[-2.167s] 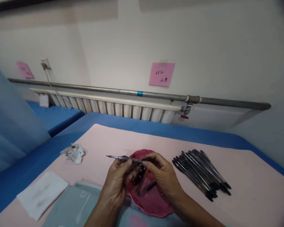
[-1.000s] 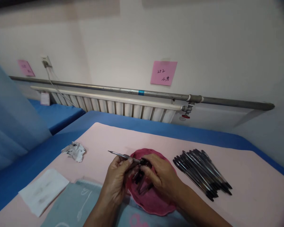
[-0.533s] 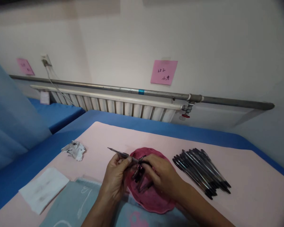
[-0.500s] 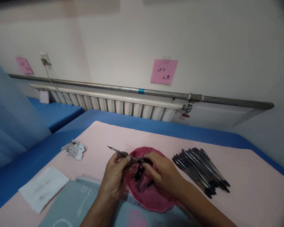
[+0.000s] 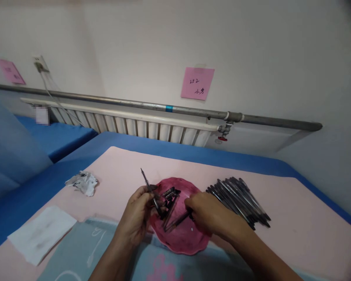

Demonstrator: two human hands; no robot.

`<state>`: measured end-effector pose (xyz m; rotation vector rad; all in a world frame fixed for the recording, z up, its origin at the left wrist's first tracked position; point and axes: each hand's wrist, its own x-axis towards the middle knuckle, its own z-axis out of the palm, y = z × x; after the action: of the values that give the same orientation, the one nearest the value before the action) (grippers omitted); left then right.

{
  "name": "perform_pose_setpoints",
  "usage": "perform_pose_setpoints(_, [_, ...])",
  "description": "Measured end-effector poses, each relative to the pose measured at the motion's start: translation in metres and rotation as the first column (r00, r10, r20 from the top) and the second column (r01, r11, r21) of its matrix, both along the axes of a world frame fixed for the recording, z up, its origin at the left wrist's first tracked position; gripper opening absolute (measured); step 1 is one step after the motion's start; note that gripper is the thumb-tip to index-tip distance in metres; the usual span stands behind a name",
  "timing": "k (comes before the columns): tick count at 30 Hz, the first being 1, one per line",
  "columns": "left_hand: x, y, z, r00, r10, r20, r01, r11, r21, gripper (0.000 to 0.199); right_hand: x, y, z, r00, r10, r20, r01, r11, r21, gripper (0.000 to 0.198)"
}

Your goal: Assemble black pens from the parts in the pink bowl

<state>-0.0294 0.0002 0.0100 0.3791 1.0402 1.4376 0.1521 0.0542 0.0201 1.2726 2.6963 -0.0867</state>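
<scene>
My left hand [image 5: 139, 214] is closed round a slim clear-barrelled pen [image 5: 148, 181], its bare point tilted up and away and its dark end low over the pink dish. The pink wavy-rimmed dish [image 5: 178, 249] stands in front of me, holding several black pen caps [image 5: 171, 193] and dark slender pen parts [image 5: 175, 223]. Over the dish's right side, my right hand [image 5: 206, 212] has its fingers curled together, knuckles up. A dark piece shows at its fingertips, mostly hidden, touching or beside the end of a pen part.
Right of the dish lies a row of several capped pens [image 5: 240, 199] on the pink mat [image 5: 292, 218]. At left are a crumpled stained tissue [image 5: 86, 183] and a folded white cloth [image 5: 43, 232]. Behind the blue table edge [image 5: 163, 150] runs a radiator [image 5: 137, 127] with a pipe.
My right hand has left the pen's end and moved right and down over the dish. The pen in my left hand now tilts more steeply. The view has shifted slightly.
</scene>
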Motion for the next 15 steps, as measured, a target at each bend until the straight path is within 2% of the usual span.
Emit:
perform_pose_setpoints(9, [-0.001,0.001,0.002,0.999,0.019,-0.035,-0.02,0.999,-0.042,0.026,-0.005,-0.002,0.01,0.994,0.012,0.112,-0.009,1.0,-0.03,0.028])
perform_pose_setpoints(15, [-0.002,0.001,0.0,0.999,0.0,-0.048,-0.002,0.999,-0.035,0.026,-0.005,-0.004,0.012,0.987,-0.046,0.151,0.056,0.996,-0.066,0.028])
